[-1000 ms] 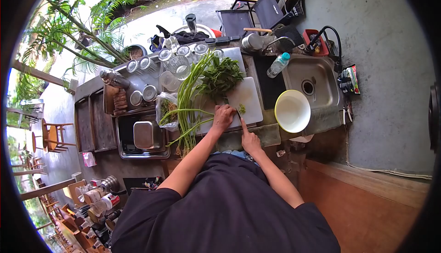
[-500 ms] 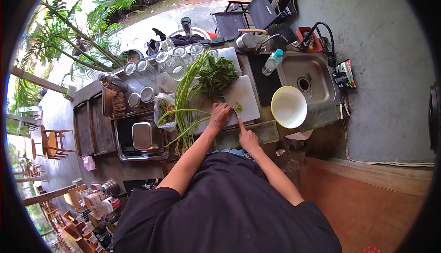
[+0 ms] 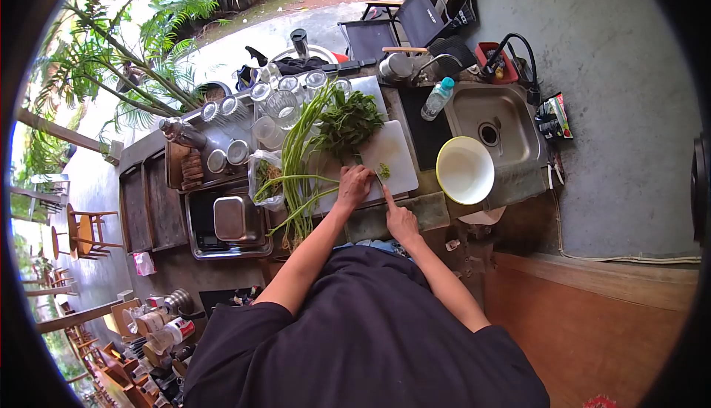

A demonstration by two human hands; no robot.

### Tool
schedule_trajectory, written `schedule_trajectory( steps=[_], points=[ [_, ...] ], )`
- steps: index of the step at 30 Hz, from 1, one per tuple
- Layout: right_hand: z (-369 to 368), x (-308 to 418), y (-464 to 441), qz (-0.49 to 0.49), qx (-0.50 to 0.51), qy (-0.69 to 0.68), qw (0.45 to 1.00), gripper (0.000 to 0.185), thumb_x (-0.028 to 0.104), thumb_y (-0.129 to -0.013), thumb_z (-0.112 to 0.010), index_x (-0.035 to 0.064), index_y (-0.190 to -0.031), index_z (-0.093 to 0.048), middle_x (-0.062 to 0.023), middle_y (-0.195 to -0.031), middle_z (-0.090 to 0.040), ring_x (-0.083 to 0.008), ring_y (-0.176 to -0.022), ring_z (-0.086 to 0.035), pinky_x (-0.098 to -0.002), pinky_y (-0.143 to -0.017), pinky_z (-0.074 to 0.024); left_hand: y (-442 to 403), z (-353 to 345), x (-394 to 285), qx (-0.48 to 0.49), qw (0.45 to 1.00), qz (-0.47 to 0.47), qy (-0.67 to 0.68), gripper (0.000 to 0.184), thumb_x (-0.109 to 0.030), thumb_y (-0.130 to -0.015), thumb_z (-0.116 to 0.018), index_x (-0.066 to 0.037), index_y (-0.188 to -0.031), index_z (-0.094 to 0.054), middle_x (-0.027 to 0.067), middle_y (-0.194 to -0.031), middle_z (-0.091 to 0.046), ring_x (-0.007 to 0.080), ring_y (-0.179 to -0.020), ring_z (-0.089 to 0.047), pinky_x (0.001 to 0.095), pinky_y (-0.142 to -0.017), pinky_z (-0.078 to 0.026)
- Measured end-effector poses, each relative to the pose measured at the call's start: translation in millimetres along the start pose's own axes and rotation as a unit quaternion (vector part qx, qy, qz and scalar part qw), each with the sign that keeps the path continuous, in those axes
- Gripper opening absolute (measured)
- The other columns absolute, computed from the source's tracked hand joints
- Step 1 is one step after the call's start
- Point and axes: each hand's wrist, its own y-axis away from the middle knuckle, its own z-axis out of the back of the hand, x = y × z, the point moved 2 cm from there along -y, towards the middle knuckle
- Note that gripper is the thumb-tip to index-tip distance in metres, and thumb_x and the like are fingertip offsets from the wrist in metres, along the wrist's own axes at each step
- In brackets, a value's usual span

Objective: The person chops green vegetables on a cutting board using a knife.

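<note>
On the white cutting board (image 3: pixel 400 149), my left hand (image 3: pixel 356 184) is closed around green stems (image 3: pixel 326 180). Just right of it, my right hand (image 3: pixel 401 223) grips a knife (image 3: pixel 381 180), its index finger stretched along it toward the blade. Small chopped green pieces (image 3: pixel 384 170) lie on the board beyond the blade. A leafy green bunch (image 3: pixel 348 123) rests at the board's upper left, and long pale green stalks (image 3: pixel 295 149) run down its left side. The knife handle is mostly hidden in my right hand.
A white bowl with a yellow-green rim (image 3: pixel 465 171) sits right of the board, before the sink (image 3: pixel 507 123). A capped bottle (image 3: pixel 438 98) stands behind it. Glasses (image 3: pixel 283 107), a plastic bag (image 3: pixel 265 178) and a metal tray (image 3: pixel 194 241) are on the left.
The whole view has shifted slightly, moving the counter items a little left and up in the picture. Both hands keep nearly the same place at the board, with the same holds.
</note>
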Motion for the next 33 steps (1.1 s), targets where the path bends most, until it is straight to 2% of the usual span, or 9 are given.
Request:
schedule_trajectory(
  steps=[3,6,9,17,26,33],
  points=[
    [4,-1,3,0.001,-0.001,0.008,1.000,0.080,0.014,-0.093,-0.053,0.0330,-0.160,-0.015,-0.0294,-0.074,-0.065,-0.0508,-0.073,-0.065,-0.0631,-0.074,-0.0512,0,2,-2,0.011,1.000,0.008,0.019,0.008,-0.013,-0.082,-0.070,-0.014,-0.089,-0.073,0.0040,-0.086,-0.067,0.0233,-0.090,-0.065,0.0400,-0.085,-0.040],
    [12,2,3,-0.022,0.010,-0.007,1.000,0.078,0.015,-0.093,-0.052,0.0318,-0.160,-0.015,-0.0294,-0.079,-0.067,-0.0497,-0.079,-0.067,-0.0624,-0.077,-0.0513,0,0,-2,0.003,1.000,0.016,0.022,0.008,-0.012,-0.081,-0.070,-0.014,-0.088,-0.073,0.0041,-0.086,-0.067,0.0237,-0.090,-0.065,0.0399,-0.085,-0.040],
    [19,6,3,-0.020,-0.018,-0.028,0.999,0.073,0.017,-0.095,-0.051,0.0300,-0.159,-0.020,-0.0302,-0.075,-0.065,-0.0498,-0.073,-0.065,-0.0618,-0.075,-0.0514,0,-2,-2,-0.007,0.999,0.022,0.028,0.008,-0.012,-0.081,-0.070,-0.014,-0.089,-0.073,0.0039,-0.086,-0.067,0.0236,-0.090,-0.065,0.0395,-0.085,-0.040],
    [24,12,7,-0.027,0.023,-0.032,0.999,0.067,0.019,-0.095,-0.051,0.0273,-0.157,-0.028,-0.0318,-0.082,-0.067,-0.0514,-0.082,-0.066,-0.0625,-0.081,-0.0510,3,-5,3,-0.008,0.999,0.025,0.043,0.012,-0.011,-0.080,-0.072,-0.013,-0.092,-0.074,0.0038,-0.090,-0.067,0.0230,-0.091,-0.064,0.0382,-0.086,-0.041],
    [33,19,9,-0.056,0.047,-0.014,0.997,0.068,0.018,-0.095,-0.050,0.0316,-0.157,-0.027,-0.0325,-0.087,-0.067,-0.0511,-0.087,-0.066,-0.0613,-0.085,-0.0501,2,0,-3,-0.011,1.000,0.011,0.022,0.015,-0.009,-0.080,-0.071,-0.013,-0.094,-0.075,0.0034,-0.089,-0.066,0.0242,-0.092,-0.064,0.0393,-0.086,-0.041],
    [31,19,11,-0.052,0.045,-0.002,0.998,0.070,0.017,-0.094,-0.052,0.0292,-0.158,-0.026,-0.0317,-0.086,-0.068,-0.0507,-0.084,-0.067,-0.0621,-0.082,-0.0514,2,1,-3,0.002,1.000,0.013,0.024,0.015,-0.010,-0.081,-0.071,-0.013,-0.094,-0.075,0.0032,-0.089,-0.067,0.0241,-0.091,-0.065,0.0389,-0.086,-0.041]
  ],
)
